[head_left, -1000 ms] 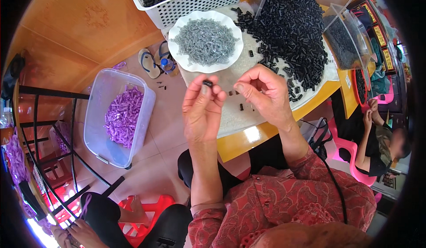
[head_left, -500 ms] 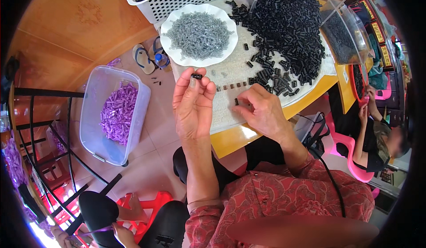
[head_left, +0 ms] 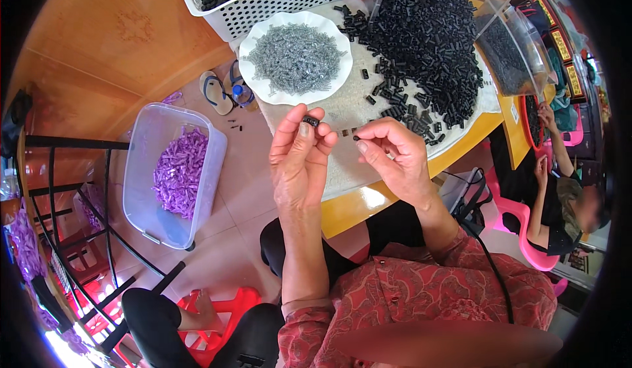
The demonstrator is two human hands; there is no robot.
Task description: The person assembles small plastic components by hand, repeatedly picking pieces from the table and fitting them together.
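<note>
Above table edge (head_left: 368, 200): left hand (head_left: 299, 160) pinches small black piece (head_left: 310, 122); right hand (head_left: 395, 157) pinches tiny black bit (head_left: 356, 137).

Measured from the white plate (head_left: 263, 81): far to its right, past the table's edge, stand dark rectangular signs (head_left: 559, 42) framed in red with gold panels; a small plastic bottle with a blue label (head_left: 242, 95) lies just left of it on the floor.

White basket (head_left: 276, 2) cut off at top edge; neighbour's face blurred.
</note>
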